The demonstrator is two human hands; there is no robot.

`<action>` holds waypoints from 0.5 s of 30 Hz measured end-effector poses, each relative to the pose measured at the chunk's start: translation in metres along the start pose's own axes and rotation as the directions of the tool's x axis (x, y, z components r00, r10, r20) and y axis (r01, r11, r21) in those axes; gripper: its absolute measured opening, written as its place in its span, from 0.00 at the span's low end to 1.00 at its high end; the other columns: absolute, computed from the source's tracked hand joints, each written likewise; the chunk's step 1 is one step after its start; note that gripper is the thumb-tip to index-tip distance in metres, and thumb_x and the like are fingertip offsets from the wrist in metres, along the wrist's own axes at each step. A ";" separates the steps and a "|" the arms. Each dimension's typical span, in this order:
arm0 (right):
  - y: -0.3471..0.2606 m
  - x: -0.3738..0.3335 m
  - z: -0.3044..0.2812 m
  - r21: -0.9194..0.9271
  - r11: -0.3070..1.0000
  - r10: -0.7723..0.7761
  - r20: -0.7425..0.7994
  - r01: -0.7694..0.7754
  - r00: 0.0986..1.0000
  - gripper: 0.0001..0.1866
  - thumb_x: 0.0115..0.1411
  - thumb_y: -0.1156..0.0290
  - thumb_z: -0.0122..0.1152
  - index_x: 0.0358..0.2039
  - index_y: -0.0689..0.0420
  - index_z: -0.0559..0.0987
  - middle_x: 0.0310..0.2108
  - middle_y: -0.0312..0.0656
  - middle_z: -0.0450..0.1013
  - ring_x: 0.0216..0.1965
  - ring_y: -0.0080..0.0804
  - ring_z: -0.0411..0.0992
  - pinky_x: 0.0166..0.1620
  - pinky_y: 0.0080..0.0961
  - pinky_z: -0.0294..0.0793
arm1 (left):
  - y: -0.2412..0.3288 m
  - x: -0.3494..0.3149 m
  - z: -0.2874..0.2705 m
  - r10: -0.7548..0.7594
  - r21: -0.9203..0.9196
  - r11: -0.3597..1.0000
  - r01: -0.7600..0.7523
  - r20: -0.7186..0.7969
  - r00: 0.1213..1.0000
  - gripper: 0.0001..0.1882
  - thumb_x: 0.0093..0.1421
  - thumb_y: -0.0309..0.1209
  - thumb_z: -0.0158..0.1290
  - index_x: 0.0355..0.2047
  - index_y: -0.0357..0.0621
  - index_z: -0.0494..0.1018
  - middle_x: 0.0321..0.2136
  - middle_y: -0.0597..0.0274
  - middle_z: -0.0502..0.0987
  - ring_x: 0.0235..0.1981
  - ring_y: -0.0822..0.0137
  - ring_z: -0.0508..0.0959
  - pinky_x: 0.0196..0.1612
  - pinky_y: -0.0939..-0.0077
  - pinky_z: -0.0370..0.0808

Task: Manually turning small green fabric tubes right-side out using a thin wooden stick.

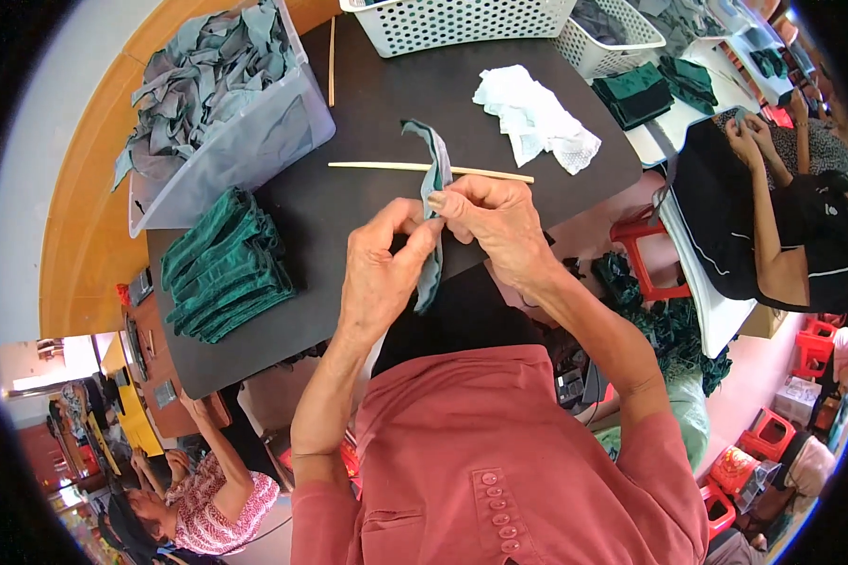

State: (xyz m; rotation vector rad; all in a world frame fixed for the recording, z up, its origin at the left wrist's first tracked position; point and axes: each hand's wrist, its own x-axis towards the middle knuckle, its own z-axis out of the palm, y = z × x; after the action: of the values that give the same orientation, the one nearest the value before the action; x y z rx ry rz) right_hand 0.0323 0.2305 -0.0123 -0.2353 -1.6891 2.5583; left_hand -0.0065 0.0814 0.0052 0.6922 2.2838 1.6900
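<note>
Above the dark table (367,113), a narrow strip of grey-green fabric (430,282) is pinched between my two hands. My left hand (372,273) grips it with thumb and forefinger from the left side. From the right, my right hand (499,226) presses its thumb onto the strip close to the left fingertips. One end of the strip sticks up past my fingers, and the other hangs down toward my lap. A thin wooden stick (377,167) lies on the table beyond my hands, partly covered by the strip and my right hand.
A folded stack of dark green velvet pieces (226,268) is at the left. Behind it stands a translucent bin (254,155) heaped with grey-green fabric. White lacy cloth (537,118), a second stick (332,61) and a white basket (462,28) are farther back. Other people sit on both sides.
</note>
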 end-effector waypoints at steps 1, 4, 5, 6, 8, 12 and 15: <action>-0.001 -0.001 0.001 -0.037 0.999 0.006 -0.011 -0.007 1.000 0.11 0.59 0.66 0.61 0.28 0.62 0.78 0.18 0.28 0.64 0.21 0.14 0.56 0.25 0.14 0.55 | -0.005 0.000 -0.003 -0.015 -0.041 0.999 0.017 0.030 0.999 0.05 0.57 0.26 0.52 0.28 0.36 0.70 0.16 0.68 0.65 0.20 0.80 0.61 0.24 0.81 0.61; -0.003 0.000 -0.004 -0.057 0.998 -0.017 0.069 0.021 0.997 0.11 0.59 0.66 0.61 0.30 0.63 0.78 0.19 0.28 0.64 0.21 0.14 0.57 0.25 0.14 0.55 | -0.011 0.003 -0.010 -0.013 -0.077 0.997 0.018 0.060 0.998 0.06 0.59 0.27 0.50 0.28 0.36 0.71 0.17 0.68 0.65 0.21 0.79 0.61 0.25 0.82 0.61; -0.004 0.001 -0.006 -0.058 0.998 -0.014 0.071 0.018 0.997 0.11 0.59 0.66 0.61 0.30 0.63 0.78 0.19 0.28 0.64 0.21 0.14 0.57 0.25 0.14 0.55 | -0.015 0.003 -0.012 -0.017 -0.112 0.993 0.027 0.081 0.997 0.08 0.61 0.29 0.50 0.30 0.36 0.72 0.18 0.71 0.65 0.22 0.80 0.61 0.26 0.82 0.61; -0.004 0.001 -0.008 -0.016 1.000 0.026 0.108 -0.025 0.994 0.11 0.59 0.66 0.61 0.30 0.64 0.78 0.19 0.29 0.64 0.21 0.14 0.57 0.24 0.14 0.55 | -0.015 0.002 -0.012 -0.020 -0.113 0.993 0.029 0.079 0.997 0.08 0.61 0.29 0.50 0.30 0.36 0.72 0.18 0.71 0.65 0.22 0.80 0.61 0.26 0.82 0.61; -0.004 0.002 -0.009 0.023 0.997 0.066 0.146 -0.070 0.987 0.11 0.60 0.66 0.61 0.31 0.64 0.78 0.20 0.29 0.65 0.21 0.14 0.57 0.24 0.15 0.55 | -0.015 0.001 -0.012 -0.126 -0.339 0.927 0.162 0.125 0.984 0.09 0.61 0.31 0.51 0.31 0.37 0.74 0.19 0.73 0.66 0.22 0.80 0.61 0.26 0.83 0.60; 0.000 0.002 -0.003 -0.137 0.989 -0.042 0.106 0.056 0.994 0.08 0.57 0.71 0.62 0.30 0.63 0.78 0.21 0.31 0.69 0.22 0.14 0.62 0.26 0.13 0.62 | -0.014 -0.003 -0.016 -0.051 -0.160 0.985 0.066 0.094 0.994 0.09 0.61 0.32 0.52 0.32 0.38 0.74 0.20 0.73 0.67 0.22 0.81 0.61 0.25 0.84 0.59; 0.005 0.007 -0.007 -0.178 0.979 -0.073 0.130 0.096 0.989 0.07 0.57 0.72 0.62 0.30 0.62 0.77 0.23 0.31 0.70 0.24 0.14 0.65 0.29 0.13 0.65 | -0.012 -0.003 -0.016 -0.024 -0.159 0.986 0.040 0.100 0.995 0.08 0.61 0.31 0.52 0.32 0.38 0.74 0.20 0.73 0.67 0.21 0.82 0.61 0.23 0.85 0.59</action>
State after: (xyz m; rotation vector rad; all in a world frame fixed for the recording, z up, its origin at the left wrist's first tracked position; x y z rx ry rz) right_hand 0.0268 0.2357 -0.0204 -0.0146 -1.9356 2.4033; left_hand -0.0140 0.0638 -0.0018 0.6838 2.0548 1.7610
